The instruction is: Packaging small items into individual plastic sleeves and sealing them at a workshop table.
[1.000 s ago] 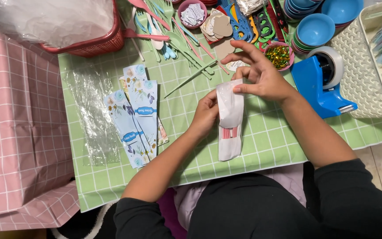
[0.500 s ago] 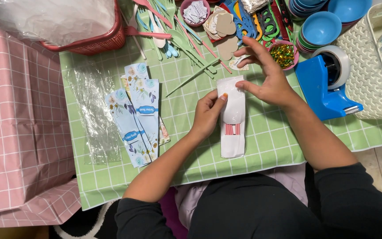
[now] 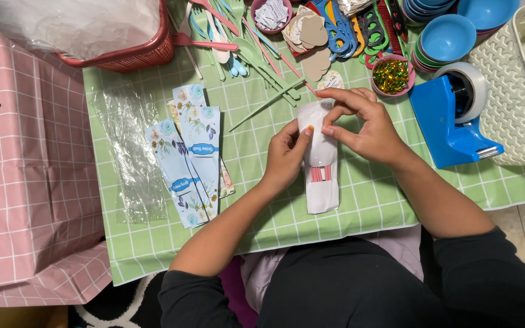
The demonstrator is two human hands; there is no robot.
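Across the middle of the frame, a green checked tablecloth (image 3: 256, 206), with a red basket (image 3: 147, 54) at upper left and a blue tape dispenser (image 3: 451, 124) at right. At centre, a white packet (image 3: 322, 182) lying flat on the cloth, its upper end pinched between both hands: left hand (image 3: 287, 155) gripping the left edge, right hand (image 3: 366, 124) closed over the top. Left of centre, flowered paper sleeves (image 3: 192, 161) beside a clear plastic bag (image 3: 132, 152).
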